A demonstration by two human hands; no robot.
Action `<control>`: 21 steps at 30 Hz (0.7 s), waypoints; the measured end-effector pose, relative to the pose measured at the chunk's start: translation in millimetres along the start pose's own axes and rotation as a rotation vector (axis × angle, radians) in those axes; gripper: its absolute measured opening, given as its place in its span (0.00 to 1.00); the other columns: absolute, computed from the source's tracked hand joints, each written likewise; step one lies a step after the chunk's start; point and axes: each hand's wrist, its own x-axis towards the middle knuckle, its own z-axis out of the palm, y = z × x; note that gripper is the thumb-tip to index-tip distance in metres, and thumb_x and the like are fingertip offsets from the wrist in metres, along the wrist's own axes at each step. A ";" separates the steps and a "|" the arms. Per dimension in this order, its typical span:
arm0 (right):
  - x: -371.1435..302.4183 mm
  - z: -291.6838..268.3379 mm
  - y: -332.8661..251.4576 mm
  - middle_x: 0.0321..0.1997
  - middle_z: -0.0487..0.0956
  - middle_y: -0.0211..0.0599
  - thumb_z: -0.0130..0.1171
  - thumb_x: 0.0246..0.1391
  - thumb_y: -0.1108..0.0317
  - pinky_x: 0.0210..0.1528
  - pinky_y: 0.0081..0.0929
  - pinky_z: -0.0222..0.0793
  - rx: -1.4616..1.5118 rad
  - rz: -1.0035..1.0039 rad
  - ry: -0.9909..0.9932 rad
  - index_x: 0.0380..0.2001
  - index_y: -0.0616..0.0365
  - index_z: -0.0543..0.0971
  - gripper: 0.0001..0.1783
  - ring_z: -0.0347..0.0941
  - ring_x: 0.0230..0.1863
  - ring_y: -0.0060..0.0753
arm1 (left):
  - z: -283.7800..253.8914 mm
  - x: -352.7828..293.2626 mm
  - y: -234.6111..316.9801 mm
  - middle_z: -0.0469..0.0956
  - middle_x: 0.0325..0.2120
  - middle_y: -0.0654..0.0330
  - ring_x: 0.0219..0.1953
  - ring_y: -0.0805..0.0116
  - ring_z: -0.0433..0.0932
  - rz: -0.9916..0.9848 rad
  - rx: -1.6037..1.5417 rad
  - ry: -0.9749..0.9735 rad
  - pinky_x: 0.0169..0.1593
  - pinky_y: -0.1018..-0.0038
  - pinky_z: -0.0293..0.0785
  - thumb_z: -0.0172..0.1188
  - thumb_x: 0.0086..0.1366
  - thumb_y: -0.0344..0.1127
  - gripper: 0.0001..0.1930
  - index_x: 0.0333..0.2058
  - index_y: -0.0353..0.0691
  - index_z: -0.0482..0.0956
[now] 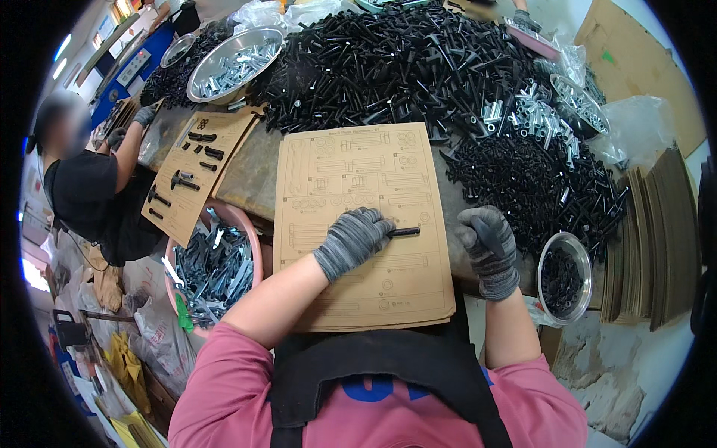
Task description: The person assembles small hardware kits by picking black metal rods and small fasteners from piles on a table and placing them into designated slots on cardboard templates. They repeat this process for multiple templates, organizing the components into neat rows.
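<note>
Black rod, one, left-hand grip, on printed brown board.
Rod (pixel 407 232): lies level, right end free, over the right half of the board (pixel 422 299), among line drawings of parts. Left hand (pixel 355 239): grey knit glove, fingers together, tips closed on the rod's left end. Right hand (pixel 489 250): matching glove, fingers curled, just off the board's right edge; whether anything is held, cannot tell. Stock: black hardware heap (pixel 373 67), far; small black fasteners (pixel 515 194), right. Handling, as judged: match rod to a drawn outline by length and end shape; square it to the printed lines; let fingertips part gently, since a round piece may roll; keep the cuff from dragging across the sheet.
</note>
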 end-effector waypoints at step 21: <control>16.0 71.5 -56.1 0.30 0.74 0.41 0.57 0.43 0.63 0.35 0.35 0.68 0.135 0.037 -0.718 0.37 0.52 0.73 0.15 0.72 0.33 0.43 | -91.6 -89.6 6.9 0.75 0.34 0.60 0.31 0.80 0.68 -0.623 -0.988 -0.054 0.39 0.83 0.67 0.51 0.59 0.29 0.24 0.55 0.37 0.58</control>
